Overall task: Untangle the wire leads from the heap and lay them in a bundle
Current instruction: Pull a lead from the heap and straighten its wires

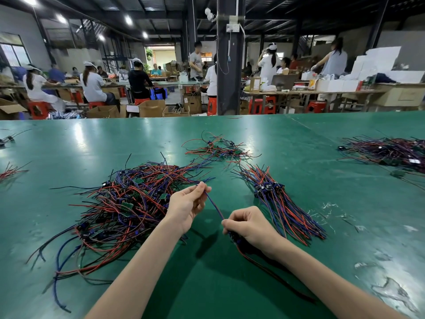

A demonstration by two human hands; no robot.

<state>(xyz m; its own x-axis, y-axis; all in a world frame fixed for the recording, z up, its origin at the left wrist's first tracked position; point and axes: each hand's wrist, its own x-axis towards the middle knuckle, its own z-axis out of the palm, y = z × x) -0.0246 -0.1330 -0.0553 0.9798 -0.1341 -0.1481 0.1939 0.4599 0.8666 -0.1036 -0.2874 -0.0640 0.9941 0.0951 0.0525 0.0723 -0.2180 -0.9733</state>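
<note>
A tangled heap (128, 201) of red, blue and black wire leads with small green boards lies on the green table (230, 284), left of centre. My left hand (187, 203) pinches a blue-and-red wire lead (213, 204) at the heap's right edge. My right hand (248, 224) grips the same lead lower down, at its dark component end; its red and black tails trail towards me. To the right lies a straightened bundle (280, 201) of leads, fanned at both ends.
A smaller loose tangle (218, 149) lies farther back. Another heap (391, 153) sits at the far right, and stray leads (10, 171) at the left edge. Scraps of clear film (333, 212) lie right of the bundle. Seated and standing workers fill the hall beyond.
</note>
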